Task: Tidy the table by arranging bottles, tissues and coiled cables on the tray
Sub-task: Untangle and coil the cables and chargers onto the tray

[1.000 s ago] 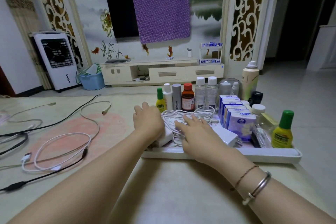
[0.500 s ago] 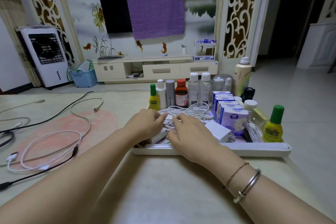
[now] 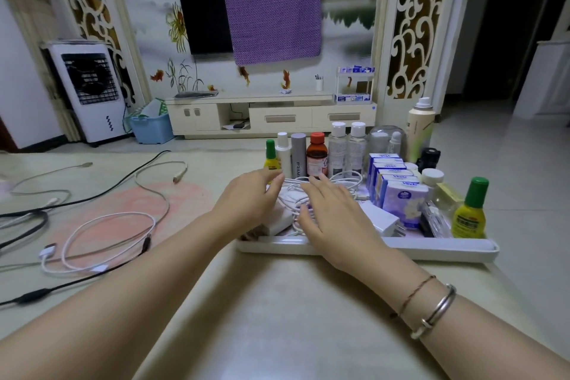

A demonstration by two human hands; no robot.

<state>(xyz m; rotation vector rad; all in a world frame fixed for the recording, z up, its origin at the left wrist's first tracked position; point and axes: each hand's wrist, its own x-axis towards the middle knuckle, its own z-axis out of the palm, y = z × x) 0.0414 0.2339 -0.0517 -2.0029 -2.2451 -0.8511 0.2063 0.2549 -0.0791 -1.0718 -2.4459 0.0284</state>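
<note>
A white tray (image 3: 431,248) stands on the table's right half. A row of bottles (image 3: 317,155) lines its back, with tissue packs (image 3: 401,197) on the right. A coiled white cable (image 3: 345,180) with a white charger (image 3: 381,220) lies in the tray's left part. My left hand (image 3: 249,200) rests over the coil's left side, fingers relaxed and touching it. With spread straight fingers, my right hand (image 3: 336,216) presses down on the coil. Both hands hide much of the coil.
Loose cables lie on the table to the left: a white looped cable (image 3: 101,241), a black cable (image 3: 77,197) and a grey cable (image 3: 154,182). A yellow bottle with green cap (image 3: 470,213) stands at the tray's right end. The floor drops away right of the table.
Both hands have shifted slightly on the coil; the left hand's fingers have come forward towards the bottles. The camera has moved a little; the coil stays in the tray.
</note>
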